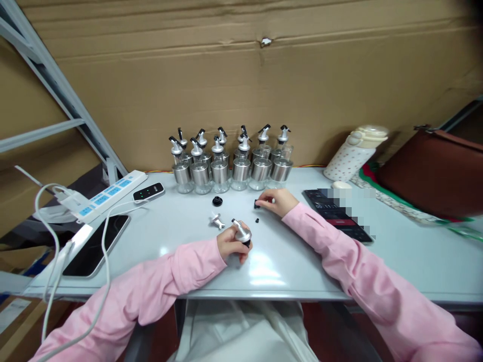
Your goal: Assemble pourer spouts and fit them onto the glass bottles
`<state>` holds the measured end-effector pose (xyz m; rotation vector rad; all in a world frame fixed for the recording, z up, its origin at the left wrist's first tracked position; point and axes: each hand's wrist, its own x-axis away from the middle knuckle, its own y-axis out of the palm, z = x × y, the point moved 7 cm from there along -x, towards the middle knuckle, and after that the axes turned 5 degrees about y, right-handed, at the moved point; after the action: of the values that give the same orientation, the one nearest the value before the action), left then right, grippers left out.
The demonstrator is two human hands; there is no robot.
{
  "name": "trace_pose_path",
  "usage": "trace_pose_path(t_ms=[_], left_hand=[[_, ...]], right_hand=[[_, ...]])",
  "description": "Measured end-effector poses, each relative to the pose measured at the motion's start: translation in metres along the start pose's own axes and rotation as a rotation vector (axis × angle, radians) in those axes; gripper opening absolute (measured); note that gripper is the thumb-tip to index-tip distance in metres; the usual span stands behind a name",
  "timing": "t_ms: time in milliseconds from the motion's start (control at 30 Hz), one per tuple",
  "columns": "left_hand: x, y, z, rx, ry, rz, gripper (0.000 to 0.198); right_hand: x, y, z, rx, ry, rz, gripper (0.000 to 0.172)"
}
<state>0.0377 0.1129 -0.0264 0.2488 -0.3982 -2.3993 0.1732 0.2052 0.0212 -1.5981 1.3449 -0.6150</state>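
Note:
My left hand (pixel 234 245) is closed around a silver pour spout (pixel 242 232) with a black flip lid and black base, held above the table near its front edge. My right hand (pixel 277 202) pinches a small black part (pixel 256 204) at table height, its exact kind unclear. Just below that hand lies a tiny black piece (pixel 257 220). A loose silver spout piece (pixel 217 221) rests to the upper left of my left hand, and beyond it sits a round black stopper (pixel 217 201). Behind these stand two rows of glass bottles with steel sleeves (pixel 220 173), most topped with spouts; two front-right ones have bare necks.
On the left are a power strip (pixel 113 193), a black phone (pixel 96 246), a small black device (pixel 149 192) and white cables. To the right lie a dark phone-like screen (pixel 335 213), a dotted tumbler (pixel 350 156) and a brown bag (pixel 433 171). Cardboard (pixel 226 75) walls the back.

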Motion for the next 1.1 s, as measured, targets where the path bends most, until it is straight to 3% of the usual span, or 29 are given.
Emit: trace_pose_path(t_ms=[133, 300, 433, 633, 933, 1100], left_hand=[[0.001, 0.000, 0.000, -0.001, -0.028, -0.030, 0.031], [0.004, 0.003, 0.006, -0.023, -0.061, -0.102, 0.027], [0.005, 0.009, 0.012, -0.040, -0.099, -0.178, 0.035], [-0.002, 0.009, 0.012, -0.009, -0.112, -0.186, 0.028], [0.005, 0.008, 0.017, -0.151, -0.093, -0.090, 0.039], [0.005, 0.010, 0.018, -0.235, -0.096, -0.060, 0.039]], right_hand=[[0.005, -0.023, -0.001, -0.228, 0.023, 0.089, 0.033], [0.025, 0.006, -0.055, -0.564, -0.195, -0.218, 0.040], [0.043, 0.020, -0.089, -0.630, -0.356, -0.310, 0.035], [0.046, 0.018, -0.085, -0.778, -0.345, -0.366, 0.038], [0.048, 0.015, -0.092, -0.747, -0.381, -0.319, 0.042], [0.052, 0.019, -0.095, -0.735, -0.247, -0.401, 0.047]])
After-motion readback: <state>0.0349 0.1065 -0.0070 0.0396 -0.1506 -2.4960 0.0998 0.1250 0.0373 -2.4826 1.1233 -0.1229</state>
